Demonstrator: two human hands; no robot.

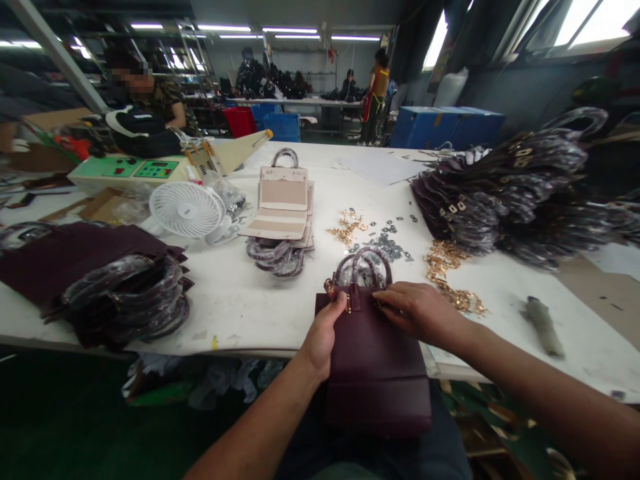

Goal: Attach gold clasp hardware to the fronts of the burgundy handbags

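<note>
A dark burgundy handbag [377,360] rests upright against the table's front edge, its handles [373,257] covered in clear plastic. My left hand [323,337] grips its left upper side, the thumb on the front beside a gold fitting [349,303] at the left handle base. The fingers of my right hand [417,310] are curled together on the top edge at the right handle base; whether they also pinch a small part is hidden. Gold metal fittings [445,263] lie scattered beyond my right hand, and another gold pile [347,228] lies near grey metal plates [390,243].
Stacked burgundy bag pieces [100,273] lie at left, and a larger wrapped heap [500,187] at right. Beige-lined bag pieces [283,193], a white fan [187,210] and a green machine [130,170] stand farther back. A grey-wrapped tool [545,327] lies at right. Other people are beyond.
</note>
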